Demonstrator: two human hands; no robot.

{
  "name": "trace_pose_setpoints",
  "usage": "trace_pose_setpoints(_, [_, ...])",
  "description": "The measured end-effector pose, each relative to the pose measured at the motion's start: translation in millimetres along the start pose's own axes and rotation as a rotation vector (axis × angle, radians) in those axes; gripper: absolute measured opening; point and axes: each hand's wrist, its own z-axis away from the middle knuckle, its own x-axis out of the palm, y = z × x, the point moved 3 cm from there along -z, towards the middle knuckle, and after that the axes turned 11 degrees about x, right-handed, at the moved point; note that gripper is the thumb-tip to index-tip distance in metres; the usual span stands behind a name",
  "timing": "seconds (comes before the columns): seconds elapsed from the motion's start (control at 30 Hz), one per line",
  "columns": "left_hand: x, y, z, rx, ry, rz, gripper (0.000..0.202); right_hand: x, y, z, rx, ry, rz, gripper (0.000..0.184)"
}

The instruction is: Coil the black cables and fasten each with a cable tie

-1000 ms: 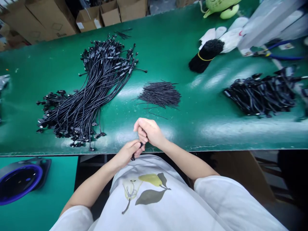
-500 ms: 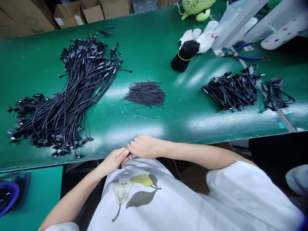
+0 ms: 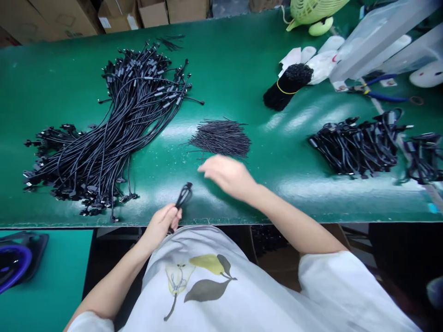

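As the left hand (image 3: 159, 226) clamps a looped black cable (image 3: 183, 195), the right hand (image 3: 224, 176) hangs open above the table (image 3: 235, 83) (thin black strands (image 3: 219, 138) just beyond)!

Over the green table (image 3: 221, 32), the right hand (image 3: 224, 175) has a way to the far side between the small wire bunch (image 3: 219, 138) and the cable heap (image 3: 356, 147). The big cable pile (image 3: 114, 124) blocks on left; far right, plastic bags (image 3: 377, 37) perhaps block too.

From here I see cardboard boxes (image 3: 155, 14) stacked beyond the long green desk (image 3: 235, 55), and a lower teal bench (image 3: 51, 276) off to the left.
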Motion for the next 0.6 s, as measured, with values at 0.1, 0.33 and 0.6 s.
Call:
trace_pose_setpoints(0.1, [-2.1,3,-4,0.007,0.148,0.285,0.039,1,60,-28,0.344,0.090,0.223,0.026])
trace_pose_setpoints(0.33, [1.8,9,-9,0.042,0.201,0.463,0.035,6,73,-33,0.414,0.187,0.275,0.022])
trace_pose_setpoints(0.6, [16.8,7,-27,0.138,0.172,0.520,0.050,44,-51,11,0.393,-0.047,-0.591,0.016])
